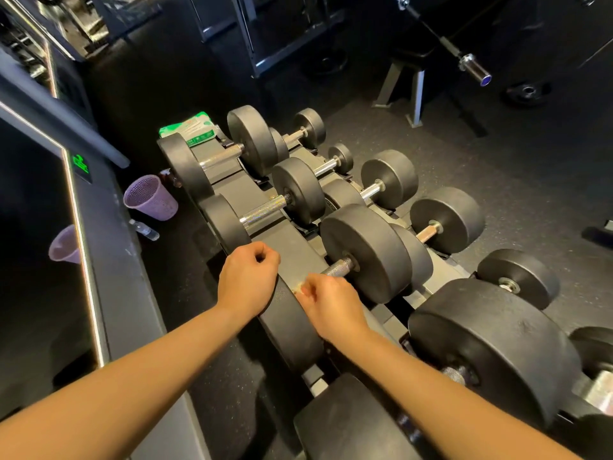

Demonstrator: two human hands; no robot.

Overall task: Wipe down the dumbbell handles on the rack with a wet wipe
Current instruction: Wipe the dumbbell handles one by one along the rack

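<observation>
Bare forearms (132, 376) reach in from the bottom edge. At left, a purple mesh basket (151, 197) and a clear bottle (144, 230) sit on the dark speckled floor (497, 154). A green-and-white pack (189, 127) lies at the far end of the black rack (285, 237). The left hand (247, 280) is curled into a fist at the rack's left edge, with nothing seen in it. The right hand (331, 307) wraps the knurled steel handle (338, 268) of the third dumbbell (365, 254), and a pale scrap of wipe (297, 288) shows at the hand's left side. That handle runs lower left to upper right, across the rack. Four dumbbells with matte black drum-shaped heads fill the upper row. Six smaller ones show partly below.
</observation>
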